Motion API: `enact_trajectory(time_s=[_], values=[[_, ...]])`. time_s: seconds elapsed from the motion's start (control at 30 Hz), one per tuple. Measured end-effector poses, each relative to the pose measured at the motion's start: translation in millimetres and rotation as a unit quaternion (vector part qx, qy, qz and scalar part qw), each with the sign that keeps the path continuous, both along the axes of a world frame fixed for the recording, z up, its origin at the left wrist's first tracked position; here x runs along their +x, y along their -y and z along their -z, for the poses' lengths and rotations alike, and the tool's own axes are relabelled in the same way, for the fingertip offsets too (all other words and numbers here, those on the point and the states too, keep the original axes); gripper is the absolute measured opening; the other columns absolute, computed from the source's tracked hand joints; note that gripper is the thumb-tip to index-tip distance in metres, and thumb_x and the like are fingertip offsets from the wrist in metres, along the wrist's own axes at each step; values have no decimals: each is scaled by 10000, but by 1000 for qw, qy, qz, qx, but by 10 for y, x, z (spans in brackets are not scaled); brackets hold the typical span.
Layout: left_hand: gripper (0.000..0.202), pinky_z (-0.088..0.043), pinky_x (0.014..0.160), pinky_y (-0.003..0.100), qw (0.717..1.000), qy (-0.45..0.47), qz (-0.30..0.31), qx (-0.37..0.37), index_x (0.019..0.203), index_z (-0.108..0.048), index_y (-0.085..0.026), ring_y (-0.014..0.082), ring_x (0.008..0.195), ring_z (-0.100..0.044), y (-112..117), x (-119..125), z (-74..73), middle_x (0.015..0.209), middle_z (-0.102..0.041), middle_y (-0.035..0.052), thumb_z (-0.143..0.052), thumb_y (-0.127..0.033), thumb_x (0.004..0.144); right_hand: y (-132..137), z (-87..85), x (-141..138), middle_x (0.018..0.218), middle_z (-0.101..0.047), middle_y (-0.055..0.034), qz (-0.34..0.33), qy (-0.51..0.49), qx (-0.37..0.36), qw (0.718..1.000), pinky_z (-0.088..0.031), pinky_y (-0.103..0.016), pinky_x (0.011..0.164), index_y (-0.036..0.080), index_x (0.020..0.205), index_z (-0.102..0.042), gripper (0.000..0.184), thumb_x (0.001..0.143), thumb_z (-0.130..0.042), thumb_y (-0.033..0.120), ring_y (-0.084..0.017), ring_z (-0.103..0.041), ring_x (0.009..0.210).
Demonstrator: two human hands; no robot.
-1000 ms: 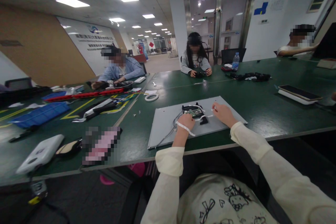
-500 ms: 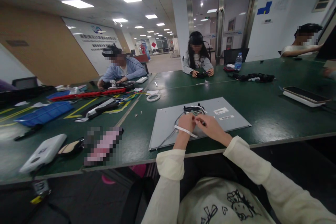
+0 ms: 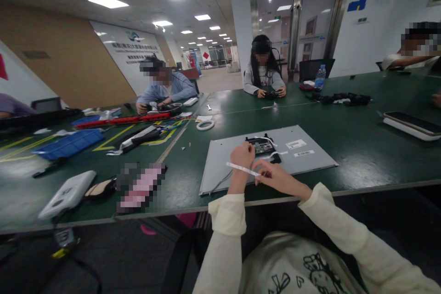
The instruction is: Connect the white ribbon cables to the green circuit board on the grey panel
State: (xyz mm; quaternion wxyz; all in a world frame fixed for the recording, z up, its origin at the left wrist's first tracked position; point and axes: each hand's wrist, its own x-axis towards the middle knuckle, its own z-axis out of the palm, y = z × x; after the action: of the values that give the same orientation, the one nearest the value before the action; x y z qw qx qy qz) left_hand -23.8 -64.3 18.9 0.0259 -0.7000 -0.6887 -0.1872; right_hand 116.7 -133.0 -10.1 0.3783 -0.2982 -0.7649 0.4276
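We are looking at a grey panel [image 3: 292,164] lying flat by the near edge of the green table [image 3: 365,156], a circuit board [image 3: 263,148] and black bracket [image 3: 276,158] sitting on it. A white strip [image 3: 242,168] is crossing our left wrist. Our left hand [image 3: 242,154] is curling just beside the board; we cannot tell whether it is gripping anything. Our right hand [image 3: 274,177] is bending its fingers at the strip's end, and whether they are pinching it we cannot tell. A cable [image 3: 221,180] is running out toward the panel's near left corner. Beyond the panel's far left corner, a white ring [image 3: 205,125] is lying on the table. Left along the near edge, a blurred pink item [image 3: 143,188] and a white device [image 3: 69,193] are resting. Across, at the far edge, a co-worker [image 3: 263,71] is sitting.
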Motion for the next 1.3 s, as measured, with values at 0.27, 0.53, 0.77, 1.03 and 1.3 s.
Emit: enact_trajectory(time_s=[0.27, 0.53, 0.77, 1.03, 1.3], values=[[303, -388, 685, 291, 998, -49, -41, 26, 897, -656, -190, 224, 864, -649, -26, -312, -81, 885, -703, 103, -390, -327, 943, -92, 0, 104, 776, -688, -16, 64, -187, -115, 974, -395, -226, 578, 196, 944, -583, 212, 836, -608, 377, -114, -572, 625], [219, -431, 777, 283, 996, 19, -34, 81, 1063, -580, -182, 198, 920, -617, 429, -515, 114, 993, -650, 91, -417, -211, 919, -502, -328, -96, 977, -720, -50, 89, -157, -181, 967, -379, -170, 500, 197, 996, -614, 242, 818, -608, 360, -96, -623, 647], [290, -445, 875, 332, 998, 41, -9, 38, 1126, -581, -196, 233, 1046, -588, 651, -481, 207, 1125, -618, 92, -538, -163, 841, -617, -200, -466, 974, -717, -73, 29, -104, -256, 961, -356, -139, 446, 156, 982, -628, 178, 822, -573, 211, -94, -651, 637], [271, -447, 900, 330, 993, 78, -28, 79, 1113, -573, -193, 220, 1068, -583, 636, -503, 255, 1120, -621, 93, -513, -142, 854, -560, 3, -489, 837, -719, -67, 43, -73, -282, 956, -309, -149, 386, 133, 922, -668, 161, 796, -568, 128, -97, -618, 541], [384, -460, 924, 345, 991, 104, -26, 81, 1213, -533, -188, 240, 1108, -581, 631, -535, 274, 1225, -577, 116, -546, -156, 831, -572, 13, -483, 809, -721, -87, 44, -69, -284, 955, -318, -148, 391, 108, 914, -701, 178, 754, -624, 127, -96, -600, 540]])
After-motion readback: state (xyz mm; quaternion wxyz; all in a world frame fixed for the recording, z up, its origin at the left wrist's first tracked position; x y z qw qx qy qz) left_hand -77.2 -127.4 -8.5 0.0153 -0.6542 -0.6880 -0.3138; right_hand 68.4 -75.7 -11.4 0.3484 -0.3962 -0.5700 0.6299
